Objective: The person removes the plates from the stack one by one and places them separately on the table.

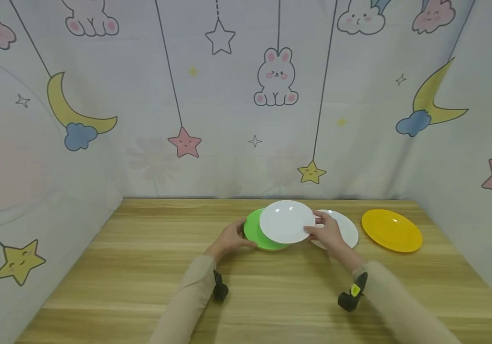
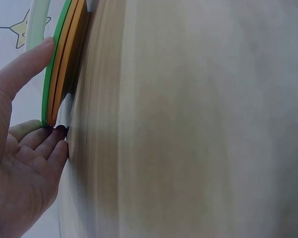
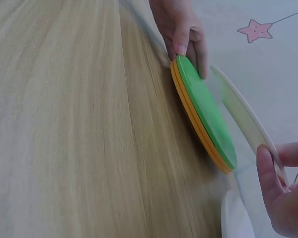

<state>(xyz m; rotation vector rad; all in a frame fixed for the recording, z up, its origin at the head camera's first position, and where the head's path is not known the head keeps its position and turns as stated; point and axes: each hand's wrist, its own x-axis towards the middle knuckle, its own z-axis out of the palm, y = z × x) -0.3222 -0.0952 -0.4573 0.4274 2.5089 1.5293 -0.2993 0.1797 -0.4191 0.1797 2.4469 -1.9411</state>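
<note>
My right hand (image 1: 326, 232) pinches the right rim of a white plate (image 1: 287, 220), thumb on one side and fingers on the other. This plate hangs above a green plate (image 1: 253, 233), overlapping it in the head view, and the right wrist view shows a gap between them. Under the green plate lie two orange plates (image 3: 192, 119), stacked edge to edge. At the stack's left side, my left hand (image 1: 230, 237) holds the rim between thumb and fingers. Whether the stack rests fully on the table cannot be told.
Right of the stack, another white plate (image 1: 347, 231) lies on the wooden table (image 1: 155, 277), partly behind my right hand. A yellow plate (image 1: 392, 231) lies farther right. Printed fabric (image 1: 229, 110) hangs at the back and both sides of the table.
</note>
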